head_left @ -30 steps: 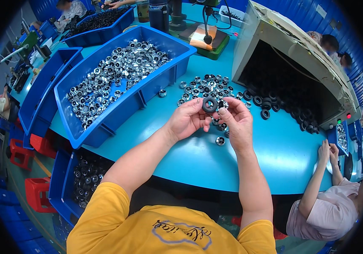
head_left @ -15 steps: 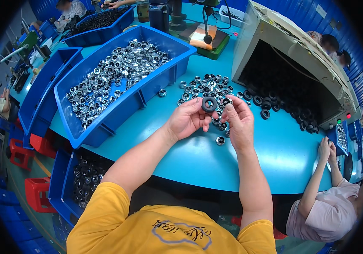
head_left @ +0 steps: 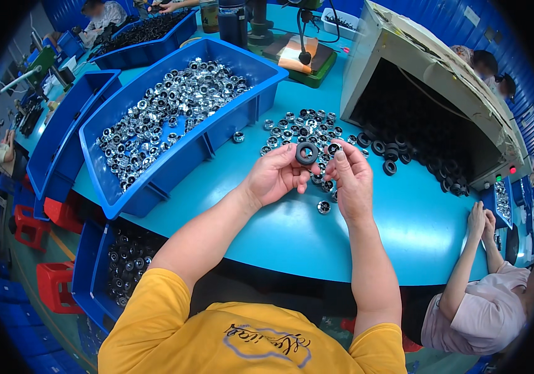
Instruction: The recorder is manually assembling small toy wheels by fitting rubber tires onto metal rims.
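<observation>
Between the thumb and fingers of my left hand [head_left: 277,175] is a black rubber ring [head_left: 298,159], its hole facing me. My right hand [head_left: 353,182] pinches a small chrome wheel hub [head_left: 333,149] with a dark centre. Ring and hub are a short way apart, both above the turquoise table [head_left: 267,240]. Under and beyond my hands lies a loose spread of chrome hubs [head_left: 305,131], partly hidden by my fingers. One hub [head_left: 323,207] lies nearer to me, by my right wrist.
At the left a large blue bin [head_left: 148,192] holds many chrome hubs. To the right stands a pale open-fronted box [head_left: 366,75], with black rubber rings [head_left: 390,168] spilling from it. A co-worker's hands [head_left: 480,221] rest at the table's right edge. Red stools [head_left: 55,287] stand at lower left.
Almost nothing differs. My hands keep hold of the ring and the hub, with only a very slight shift of the fingers.
</observation>
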`<state>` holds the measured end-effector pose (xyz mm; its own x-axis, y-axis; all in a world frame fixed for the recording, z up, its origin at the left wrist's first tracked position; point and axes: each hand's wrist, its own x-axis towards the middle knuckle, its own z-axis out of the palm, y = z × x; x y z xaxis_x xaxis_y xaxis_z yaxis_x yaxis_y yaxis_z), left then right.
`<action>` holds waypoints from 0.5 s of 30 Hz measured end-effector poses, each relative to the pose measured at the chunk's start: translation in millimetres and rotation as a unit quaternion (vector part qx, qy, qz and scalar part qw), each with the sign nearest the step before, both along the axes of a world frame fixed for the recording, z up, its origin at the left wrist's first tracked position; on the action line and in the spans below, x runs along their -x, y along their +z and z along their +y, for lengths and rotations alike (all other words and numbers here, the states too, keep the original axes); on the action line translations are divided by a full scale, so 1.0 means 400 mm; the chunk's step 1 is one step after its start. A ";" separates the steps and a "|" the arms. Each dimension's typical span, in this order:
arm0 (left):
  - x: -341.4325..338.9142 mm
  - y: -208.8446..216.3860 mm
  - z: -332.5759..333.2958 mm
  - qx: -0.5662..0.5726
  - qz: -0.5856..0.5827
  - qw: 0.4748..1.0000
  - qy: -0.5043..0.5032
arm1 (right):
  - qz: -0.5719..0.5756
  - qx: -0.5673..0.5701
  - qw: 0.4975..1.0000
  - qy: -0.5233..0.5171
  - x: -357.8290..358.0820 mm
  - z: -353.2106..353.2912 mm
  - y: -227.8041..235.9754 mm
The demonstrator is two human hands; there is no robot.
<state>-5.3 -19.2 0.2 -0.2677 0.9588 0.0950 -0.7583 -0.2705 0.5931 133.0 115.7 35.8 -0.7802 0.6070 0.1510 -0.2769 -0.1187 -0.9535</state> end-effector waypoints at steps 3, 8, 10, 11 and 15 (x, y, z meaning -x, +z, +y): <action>0.001 -0.004 0.001 0.002 0.001 1.000 0.000 | 0.000 -0.002 1.000 0.007 0.000 0.004 -0.005; -0.001 -0.001 0.002 0.005 0.000 1.000 0.003 | -0.004 -0.003 1.000 0.004 -0.001 0.004 -0.004; -0.002 -0.001 0.002 0.012 -0.001 1.000 0.006 | 0.000 -0.005 1.000 0.005 -0.001 0.005 -0.005; -0.001 -0.002 0.002 0.010 0.001 1.000 0.003 | 0.002 -0.006 1.000 0.006 0.000 0.004 -0.005; 0.003 -0.009 0.002 0.002 0.006 1.000 -0.002 | 0.003 -0.004 1.000 0.005 -0.001 0.002 -0.002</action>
<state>-6.5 -18.4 -3.2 -0.2634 0.9601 0.0944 -0.7515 -0.2656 0.6039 133.3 116.4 34.8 -0.7856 0.5976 0.1603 -0.2806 -0.1131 -0.9531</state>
